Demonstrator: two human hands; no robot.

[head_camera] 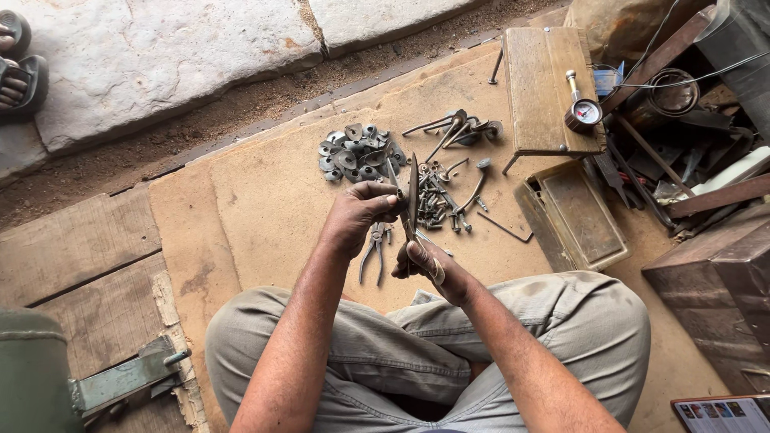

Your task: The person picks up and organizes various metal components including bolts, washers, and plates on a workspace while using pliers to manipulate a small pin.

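In the head view, a person in grey trousers is sitting cross-legged on a worn brown mat [265,200] laid over wooden boards, looking down at both hands.

The left hand [357,216] is closing its fingertips around the upper part of a thin, dark metal strip [413,192], which is standing nearly upright between the two hands. The right hand [429,265] is gripping the lower end of the same strip, with the thumb pressing against it. The strip is being held above the mat, just in front of the person's knees.

Below the hands, a pair of pliers [374,250] is lying on the mat with its handles pointing toward the person. Beyond the hands, a pile of rounded grey metal washers [353,152] is sitting near a scatter of bolts and small fittings [441,200]. A few longer metal levers [453,128] are resting just beside a small wooden stool [545,88], which is carrying a round pressure gauge [583,112] at its near edge. A shallow wooden tray [573,212] is lying right of the bolts.

At the far right, a heap of dark tools and wires [682,144] is crowding the corner. At the top left, a sandalled foot [18,68] of another person is resting on a stone slab [160,56].
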